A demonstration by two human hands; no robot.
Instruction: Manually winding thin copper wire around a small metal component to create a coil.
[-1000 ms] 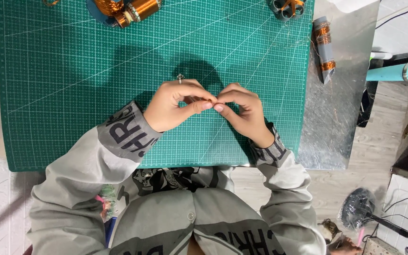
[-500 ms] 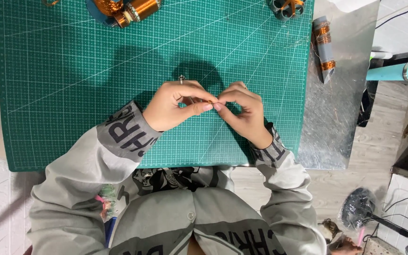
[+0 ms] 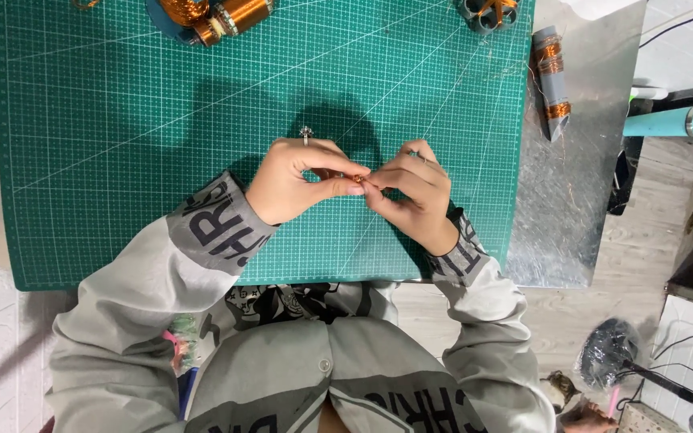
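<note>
green cutting mat (image 3: 122, 120) lies open around left hand (image 3: 294, 180) and right hand (image 3: 411, 196), fingertips together pinching a tiny copper piece (image 3: 358, 179).

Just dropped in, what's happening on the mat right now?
A person pinches a tiny copper-coloured piece between the fingertips of the left hand and right hand, over the green cutting mat. Copper wire coils lie at the mat's far edge, and a grey spool rests on the metal sheet beside it.
</note>
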